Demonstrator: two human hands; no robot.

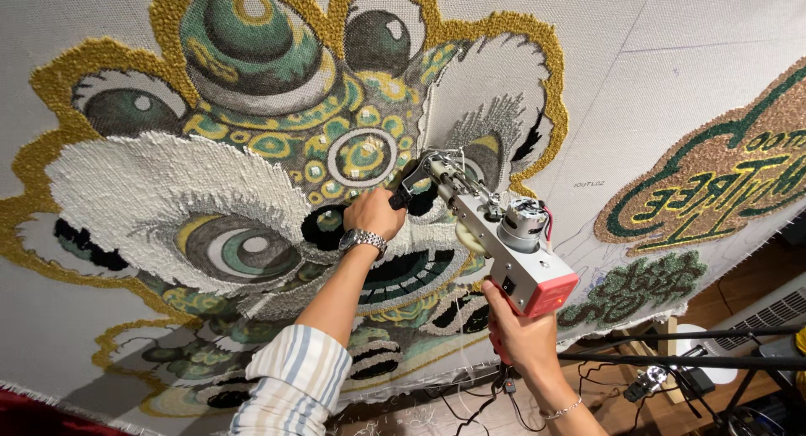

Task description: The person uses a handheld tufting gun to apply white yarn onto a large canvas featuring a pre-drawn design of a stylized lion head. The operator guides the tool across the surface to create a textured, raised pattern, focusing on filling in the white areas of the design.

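Note:
A silver and red tufting gun (pixel 495 234) points its needle tip at a stretched grey cloth (pixel 655 75) bearing a tufted lion-dance face (pixel 252 150) in green, gold, white and black. My right hand (pixel 520 335) grips the gun's handle from below, a thin bracelet on its wrist. My left hand (pixel 375 213), with a metal watch and a striped sleeve, holds the gun's black front grip close to the cloth. The needle touches the cloth beside a grey tufted patch near the face's right side.
A second tufted piece (pixel 722 175) in brown, green and yellow sits on the cloth at right, with a dark green patch (pixel 638 289) below it. Black tripod legs (pixel 688 352), cables and a white radiator (pixel 772 314) stand over the wooden floor at lower right.

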